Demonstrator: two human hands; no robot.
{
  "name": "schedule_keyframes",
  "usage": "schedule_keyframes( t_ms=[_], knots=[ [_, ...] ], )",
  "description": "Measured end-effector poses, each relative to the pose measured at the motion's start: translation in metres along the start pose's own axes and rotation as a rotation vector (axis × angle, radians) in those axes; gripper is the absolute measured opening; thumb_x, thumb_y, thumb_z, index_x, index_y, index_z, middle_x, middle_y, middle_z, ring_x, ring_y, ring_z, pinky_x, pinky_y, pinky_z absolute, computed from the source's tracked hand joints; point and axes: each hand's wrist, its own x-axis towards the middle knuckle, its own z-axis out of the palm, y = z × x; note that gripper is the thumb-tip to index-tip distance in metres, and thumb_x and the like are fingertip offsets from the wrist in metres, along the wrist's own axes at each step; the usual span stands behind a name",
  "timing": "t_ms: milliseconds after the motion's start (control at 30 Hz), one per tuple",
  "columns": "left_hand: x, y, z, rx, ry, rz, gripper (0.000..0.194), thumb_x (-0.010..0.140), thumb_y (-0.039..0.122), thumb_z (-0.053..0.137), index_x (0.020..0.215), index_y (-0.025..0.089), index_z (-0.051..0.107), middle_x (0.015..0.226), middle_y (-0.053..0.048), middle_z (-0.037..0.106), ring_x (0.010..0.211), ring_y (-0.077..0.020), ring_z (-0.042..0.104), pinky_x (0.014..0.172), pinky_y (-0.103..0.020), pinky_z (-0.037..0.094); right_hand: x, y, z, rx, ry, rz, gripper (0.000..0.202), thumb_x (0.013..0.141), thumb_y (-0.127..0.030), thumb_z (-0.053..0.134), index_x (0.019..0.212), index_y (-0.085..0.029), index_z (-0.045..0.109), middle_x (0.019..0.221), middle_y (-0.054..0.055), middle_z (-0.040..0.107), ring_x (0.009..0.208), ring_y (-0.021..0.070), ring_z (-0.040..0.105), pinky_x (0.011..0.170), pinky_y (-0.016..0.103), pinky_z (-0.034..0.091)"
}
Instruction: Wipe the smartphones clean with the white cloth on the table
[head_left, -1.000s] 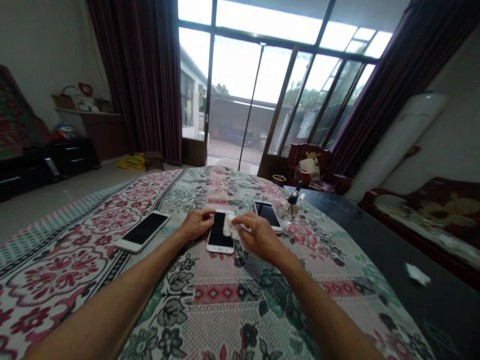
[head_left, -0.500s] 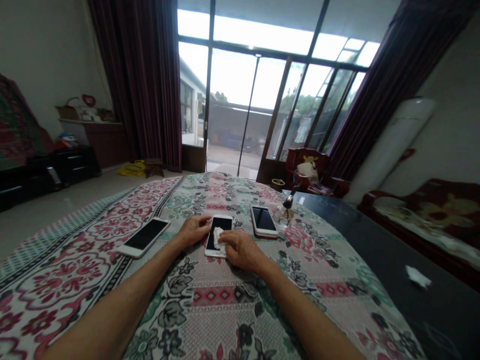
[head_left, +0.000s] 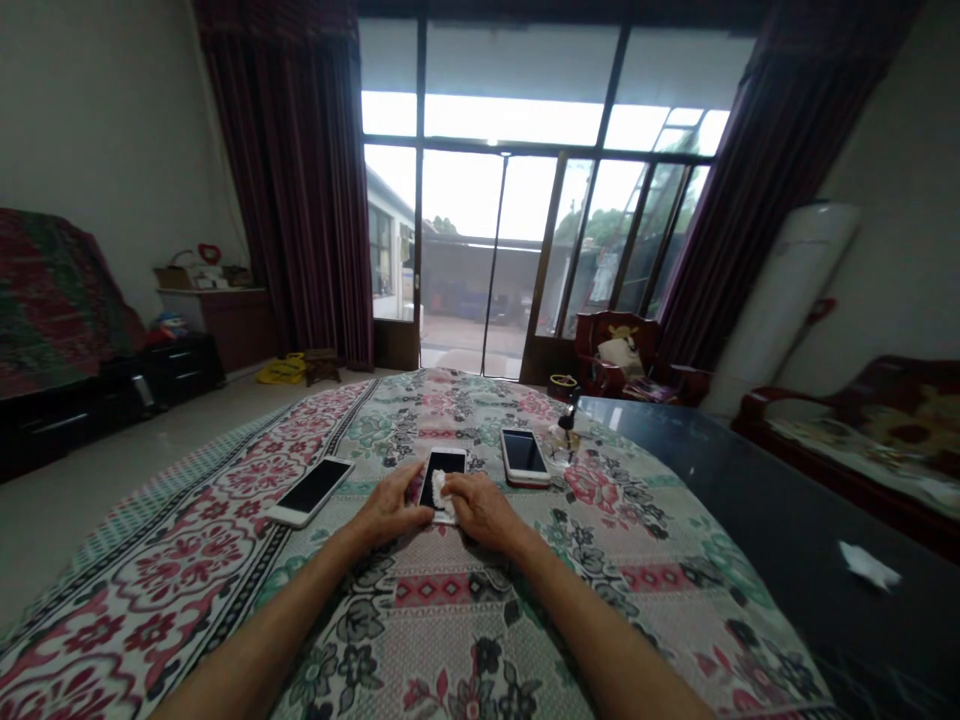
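Observation:
A white smartphone (head_left: 451, 462) with a dark screen lies face up on the flowered tablecloth, straight ahead. My left hand (head_left: 391, 505) grips its left edge, thumb at the near corner and fingers further up the side. In my right hand (head_left: 480, 508) is a crumpled white tissue (head_left: 438, 486), pressed against the screen; the fingers hide part of both. To the left lies another white smartphone (head_left: 313, 490), also face up. Right of my hands, a white smartphone (head_left: 525, 455) rests on top of something reddish, perhaps a case or another phone.
A dark-handled brush (head_left: 570, 412) stands in a small clear container beyond the right phone. The patterned tablecloth (head_left: 442, 640) covers most of the table. On the bare dark tabletop (head_left: 720, 490) at right lies a loose white tissue (head_left: 868, 566).
My left thumb has come down to the phone's near left corner, and the hand now holds that edge. The right hand stays on the screen with the tissue. The view has tilted upward.

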Motion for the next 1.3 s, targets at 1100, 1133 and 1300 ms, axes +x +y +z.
schedule_keyframes(
  t_ms=[1100, 1133, 1300],
  knots=[
    [-0.007, -0.001, 0.002, 0.275, -0.106, -0.079, 0.064, 0.073, 0.049, 0.066, 0.131, 0.025, 0.055, 0.142, -0.009, 0.047, 0.133, -0.0358, 0.034, 0.108, -0.048, 0.027, 0.043, 0.01, 0.016, -0.204, -0.019, 0.238, 0.033, 0.085, -0.01, 0.043, 0.108, -0.022, 0.065, 0.09, 0.008, 0.063, 0.087, 0.0188, 0.054, 0.072, 0.025, 0.036],
    [-0.007, -0.002, 0.002, 0.275, -0.103, -0.07, 0.063, 0.073, 0.049, 0.066, 0.131, 0.025, 0.055, 0.142, -0.008, 0.047, 0.133, -0.0355, 0.035, 0.108, -0.048, 0.027, 0.049, 0.012, 0.017, -0.222, -0.024, 0.25, 0.034, 0.086, -0.01, 0.043, 0.108, -0.022, 0.065, 0.09, 0.008, 0.064, 0.088, 0.0186, 0.055, 0.072, 0.025, 0.036],
    [-0.007, -0.004, 0.003, 0.287, -0.093, -0.054, 0.065, 0.074, 0.049, 0.066, 0.132, 0.023, 0.054, 0.142, -0.009, 0.047, 0.133, -0.0345, 0.035, 0.109, -0.048, 0.027, 0.076, 0.023, 0.019, -0.32, -0.071, 0.288, 0.027, 0.089, -0.016, 0.042, 0.099, -0.021, 0.066, 0.09, 0.008, 0.067, 0.089, 0.0194, 0.055, 0.072, 0.025, 0.035]
  ],
)
